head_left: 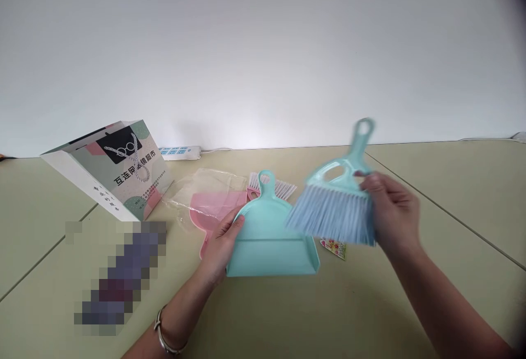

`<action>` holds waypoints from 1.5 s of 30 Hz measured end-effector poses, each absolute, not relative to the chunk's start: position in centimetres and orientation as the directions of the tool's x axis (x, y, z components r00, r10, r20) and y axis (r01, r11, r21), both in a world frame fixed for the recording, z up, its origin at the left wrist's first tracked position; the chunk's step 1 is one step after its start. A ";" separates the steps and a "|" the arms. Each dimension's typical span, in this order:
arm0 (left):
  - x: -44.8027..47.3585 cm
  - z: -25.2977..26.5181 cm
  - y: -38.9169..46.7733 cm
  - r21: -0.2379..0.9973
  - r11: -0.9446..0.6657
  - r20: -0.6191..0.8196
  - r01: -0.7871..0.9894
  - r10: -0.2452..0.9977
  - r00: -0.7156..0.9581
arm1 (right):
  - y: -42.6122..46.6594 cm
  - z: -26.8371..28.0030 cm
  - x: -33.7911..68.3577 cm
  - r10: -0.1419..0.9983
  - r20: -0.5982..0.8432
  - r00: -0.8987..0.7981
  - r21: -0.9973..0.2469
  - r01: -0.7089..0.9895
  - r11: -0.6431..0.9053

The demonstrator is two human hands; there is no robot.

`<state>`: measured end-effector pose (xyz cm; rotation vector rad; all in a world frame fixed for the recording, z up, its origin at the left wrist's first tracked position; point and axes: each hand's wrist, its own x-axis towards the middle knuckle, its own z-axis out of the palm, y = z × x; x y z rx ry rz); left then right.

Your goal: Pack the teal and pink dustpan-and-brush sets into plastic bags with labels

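Observation:
My left hand [222, 244] grips the left edge of a mint-green dustpan [273, 255], its handle loop pointing away from me. In my right hand [392, 211] is a mint-green hand brush [329, 205], slightly blurred, with pale blue bristles hanging down and its handle pointing up. The brush is to the right of the dustpan, its left bristles in front of the pan's right side. Behind the dustpan lie a pink dustpan [217, 205] and a pink brush with white bristles [281, 186], both partly hidden.
A clear plastic wrapper [205, 181] lies around the pink dustpan. At the left stands a paper shopping bag [123, 170] with a rope handle. A white power strip [181, 152] lies by the wall. A small printed card [335, 248] is under the brush. A pixelated dark object [123, 279] lies front left.

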<state>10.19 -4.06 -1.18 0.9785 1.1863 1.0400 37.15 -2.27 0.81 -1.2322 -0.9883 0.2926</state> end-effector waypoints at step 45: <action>10.2 -1.2 -4.4 0.946 0.152 -0.198 0.286 0.971 0.136 | -3.9 -3.0 30.4 0.995 -0.071 -0.073 -0.978 0.203 -0.055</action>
